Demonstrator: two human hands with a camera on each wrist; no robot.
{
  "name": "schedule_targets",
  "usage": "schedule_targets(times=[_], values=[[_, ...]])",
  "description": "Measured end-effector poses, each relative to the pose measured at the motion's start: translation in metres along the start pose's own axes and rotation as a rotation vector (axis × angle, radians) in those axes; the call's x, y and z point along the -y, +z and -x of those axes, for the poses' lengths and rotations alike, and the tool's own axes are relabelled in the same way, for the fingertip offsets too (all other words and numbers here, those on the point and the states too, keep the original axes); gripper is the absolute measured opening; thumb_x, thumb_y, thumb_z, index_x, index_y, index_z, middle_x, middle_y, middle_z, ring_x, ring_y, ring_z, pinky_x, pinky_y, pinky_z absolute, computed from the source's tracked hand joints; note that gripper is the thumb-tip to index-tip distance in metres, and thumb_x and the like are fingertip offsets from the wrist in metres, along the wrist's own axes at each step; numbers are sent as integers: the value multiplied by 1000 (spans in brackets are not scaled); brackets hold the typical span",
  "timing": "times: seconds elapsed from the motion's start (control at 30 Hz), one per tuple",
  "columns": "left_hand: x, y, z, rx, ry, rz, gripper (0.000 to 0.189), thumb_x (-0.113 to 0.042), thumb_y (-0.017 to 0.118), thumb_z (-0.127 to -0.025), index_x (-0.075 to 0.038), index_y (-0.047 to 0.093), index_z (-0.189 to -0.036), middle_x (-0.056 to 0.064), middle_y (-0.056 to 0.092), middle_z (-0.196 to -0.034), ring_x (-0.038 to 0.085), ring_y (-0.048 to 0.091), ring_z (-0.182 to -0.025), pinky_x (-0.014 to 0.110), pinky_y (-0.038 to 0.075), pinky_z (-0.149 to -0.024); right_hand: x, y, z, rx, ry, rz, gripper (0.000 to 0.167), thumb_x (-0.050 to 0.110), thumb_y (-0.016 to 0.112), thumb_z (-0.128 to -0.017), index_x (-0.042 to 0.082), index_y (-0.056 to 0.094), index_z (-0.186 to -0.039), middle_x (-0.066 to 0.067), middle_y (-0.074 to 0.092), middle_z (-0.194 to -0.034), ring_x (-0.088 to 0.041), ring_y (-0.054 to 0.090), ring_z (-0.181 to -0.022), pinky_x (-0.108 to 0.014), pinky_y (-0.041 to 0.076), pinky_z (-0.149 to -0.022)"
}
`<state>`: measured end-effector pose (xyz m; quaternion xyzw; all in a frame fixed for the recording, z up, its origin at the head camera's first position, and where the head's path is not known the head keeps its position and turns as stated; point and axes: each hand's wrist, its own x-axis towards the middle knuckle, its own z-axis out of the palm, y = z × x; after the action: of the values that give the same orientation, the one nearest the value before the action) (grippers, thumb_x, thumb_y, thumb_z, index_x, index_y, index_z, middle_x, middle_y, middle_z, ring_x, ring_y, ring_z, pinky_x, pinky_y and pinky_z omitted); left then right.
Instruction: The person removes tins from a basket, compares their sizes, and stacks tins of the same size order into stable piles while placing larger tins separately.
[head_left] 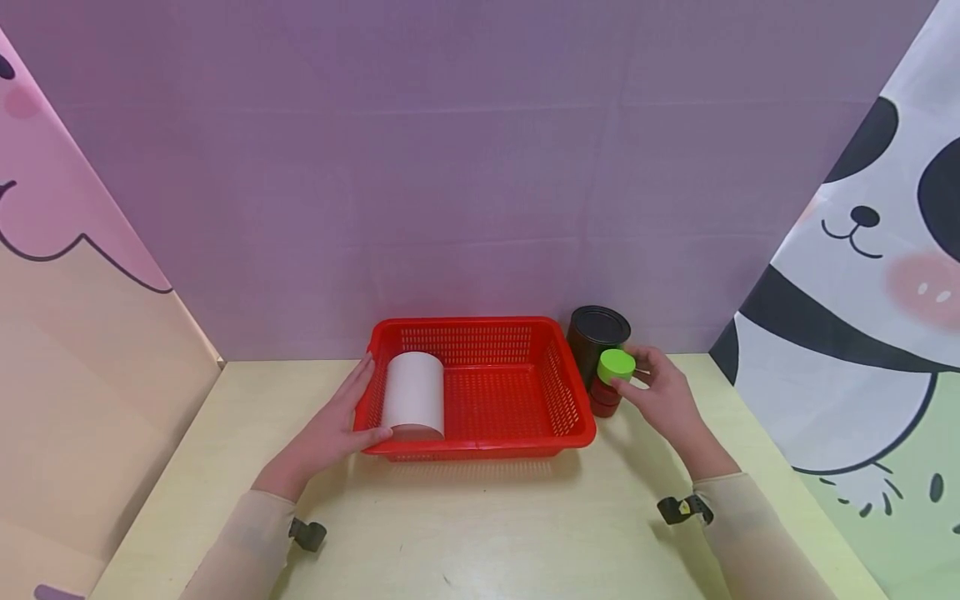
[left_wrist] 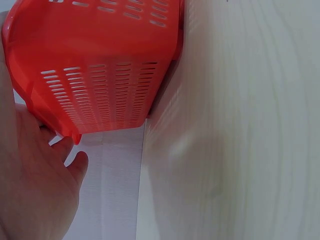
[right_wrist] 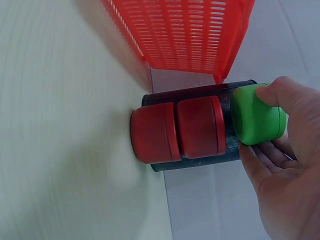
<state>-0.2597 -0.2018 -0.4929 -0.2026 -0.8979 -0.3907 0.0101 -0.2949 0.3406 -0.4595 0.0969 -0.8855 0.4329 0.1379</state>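
My right hand pinches a small green tin between thumb and fingers, right above two stacked red tins. A narrow gap shows between green and red in the right wrist view. Behind the stack stands a tall black canister, right of the red plastic basket. My left hand rests at the basket's left side, fingers extended along the rim and thumb over the near left corner. Inside the basket's left part a white cylinder lies with one end facing me.
Everything stands on a pale wooden table. A purple-grey cloth wall rises behind the basket and canister. Printed panels flank the table, with a panda on the right one.
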Motion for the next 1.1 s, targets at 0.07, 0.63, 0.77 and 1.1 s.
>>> schedule_targets(times=[0.07,0.63,0.77,1.1], values=[[-1,0,0,1,-9,5,123,-55,85,-92,-17,8,-180,2,3,-187,36,9,-170,66,45,-119,-2,0,1,1,9,6,62,12,84,-100,-5,54,-151,-26,64,-143,-44,65,-130,-11,52,-101],[-1,1,0,5,-10,16,123,-55,85,-92,-18,7,-180,0,3,-187,34,8,-171,65,45,-120,-16,8,2,-10,36,44,57,15,83,-101,-4,57,-148,-24,67,-139,-42,67,-128,-17,54,-104],[-1,0,1,6,-10,12,122,-55,84,-92,-18,7,-180,0,3,-187,35,8,-171,65,44,-120,-18,10,1,-12,32,54,55,12,82,-101,-3,56,-147,-23,67,-138,-42,67,-126,-34,59,-108],[-2,0,0,5,-14,13,123,-55,85,-93,-18,7,-180,0,3,-187,35,8,-171,65,44,-120,-17,10,2,3,43,16,55,10,79,-103,-4,51,-148,-28,62,-143,-51,64,-132,-67,52,-112]])
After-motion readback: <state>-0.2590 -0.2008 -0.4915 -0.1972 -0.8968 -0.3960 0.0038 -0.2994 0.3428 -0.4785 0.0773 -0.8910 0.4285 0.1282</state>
